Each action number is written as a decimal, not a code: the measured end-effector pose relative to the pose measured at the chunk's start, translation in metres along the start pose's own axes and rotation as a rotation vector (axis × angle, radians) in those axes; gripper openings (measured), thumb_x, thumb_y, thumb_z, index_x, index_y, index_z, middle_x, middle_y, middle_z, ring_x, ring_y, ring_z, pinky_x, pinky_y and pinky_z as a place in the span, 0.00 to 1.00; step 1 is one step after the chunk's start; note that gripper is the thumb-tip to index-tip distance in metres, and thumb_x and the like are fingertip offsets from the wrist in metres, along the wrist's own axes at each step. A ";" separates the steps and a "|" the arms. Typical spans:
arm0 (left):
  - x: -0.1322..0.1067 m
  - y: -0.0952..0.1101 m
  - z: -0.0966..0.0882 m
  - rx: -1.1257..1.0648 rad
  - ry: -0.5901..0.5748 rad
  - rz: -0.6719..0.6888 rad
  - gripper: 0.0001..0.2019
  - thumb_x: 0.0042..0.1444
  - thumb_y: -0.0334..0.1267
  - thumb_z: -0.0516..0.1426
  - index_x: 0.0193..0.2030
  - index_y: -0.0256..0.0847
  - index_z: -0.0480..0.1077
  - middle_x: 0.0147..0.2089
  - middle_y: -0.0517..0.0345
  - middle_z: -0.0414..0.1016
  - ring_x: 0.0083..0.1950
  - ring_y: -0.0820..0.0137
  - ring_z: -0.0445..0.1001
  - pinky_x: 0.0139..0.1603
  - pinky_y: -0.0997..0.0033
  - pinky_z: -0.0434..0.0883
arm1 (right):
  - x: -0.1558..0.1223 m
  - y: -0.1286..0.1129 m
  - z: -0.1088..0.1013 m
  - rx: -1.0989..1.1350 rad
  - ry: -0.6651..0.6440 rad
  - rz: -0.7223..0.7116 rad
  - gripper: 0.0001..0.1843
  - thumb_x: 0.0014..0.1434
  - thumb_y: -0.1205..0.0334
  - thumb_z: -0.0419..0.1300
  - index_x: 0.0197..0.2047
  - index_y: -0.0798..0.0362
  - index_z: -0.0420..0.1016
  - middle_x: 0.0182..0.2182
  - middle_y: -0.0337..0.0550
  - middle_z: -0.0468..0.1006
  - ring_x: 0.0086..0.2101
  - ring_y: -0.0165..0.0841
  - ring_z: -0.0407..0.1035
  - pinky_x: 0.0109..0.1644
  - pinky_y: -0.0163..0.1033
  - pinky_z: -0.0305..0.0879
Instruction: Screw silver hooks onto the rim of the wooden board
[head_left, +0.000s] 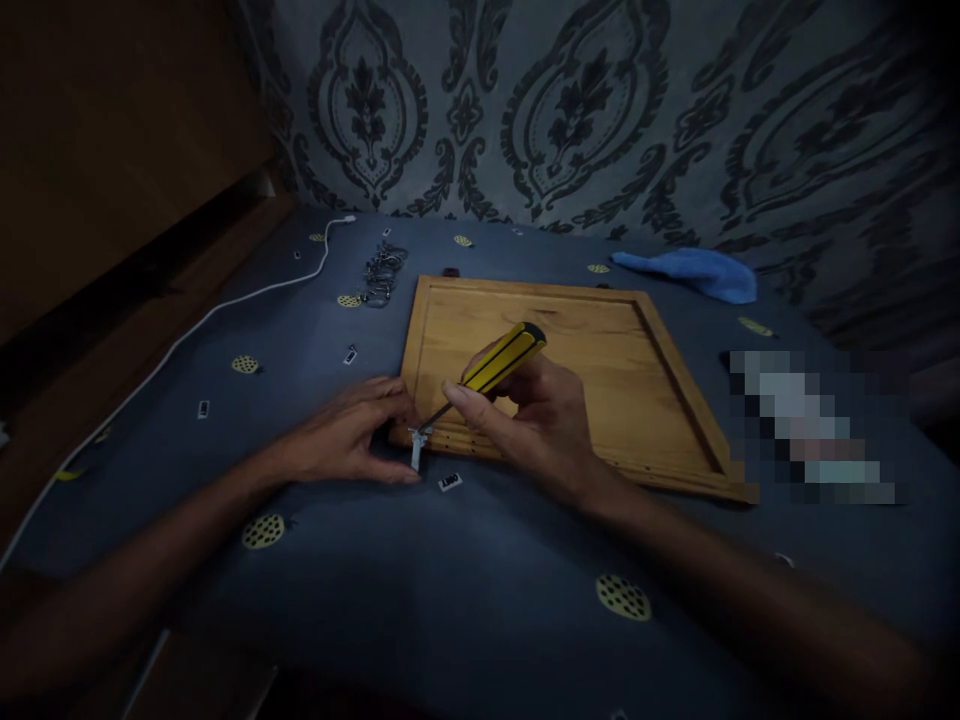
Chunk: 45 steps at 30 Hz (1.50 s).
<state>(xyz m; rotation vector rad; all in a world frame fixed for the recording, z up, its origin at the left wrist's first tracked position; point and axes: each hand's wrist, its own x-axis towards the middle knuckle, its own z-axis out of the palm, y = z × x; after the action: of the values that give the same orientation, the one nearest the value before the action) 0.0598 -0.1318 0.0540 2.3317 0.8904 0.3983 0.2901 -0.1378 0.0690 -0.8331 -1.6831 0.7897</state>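
Observation:
My right hand (544, 420) is closed around the yellow and black handle of a screwdriver (504, 358). The shaft slants down to the left, its tip at a small metal hinge (418, 448). This hinge sits at the near left corner of a wooden panel (585, 350) with a raised frame, part of it sticking out past the edge. My left hand (364, 430) grips the hinge from the left, thumb at its lower end and fingers by the panel's corner. Several small dark holes dot the panel's near edge.
Behind the panel on the left lies a cluster of metal pieces (384, 268). A white cable (255, 293) runs along the left side of the blue patterned sheet (450, 570). A blue cloth (694, 273) lies at the back right, near a blurred-out item (814, 425).

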 end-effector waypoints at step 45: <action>-0.002 -0.002 0.003 0.023 0.021 -0.013 0.19 0.60 0.55 0.67 0.47 0.45 0.71 0.44 0.58 0.71 0.47 0.61 0.70 0.49 0.62 0.69 | 0.023 0.037 -0.008 -0.456 -0.348 0.076 0.08 0.66 0.57 0.65 0.40 0.54 0.76 0.26 0.34 0.73 0.25 0.27 0.64 0.30 0.34 0.56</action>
<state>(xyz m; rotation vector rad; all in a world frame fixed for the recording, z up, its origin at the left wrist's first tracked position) 0.0588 -0.1335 0.0498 2.3455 0.9242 0.4094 0.2981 -0.0979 0.0516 -1.1238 -2.2002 0.6334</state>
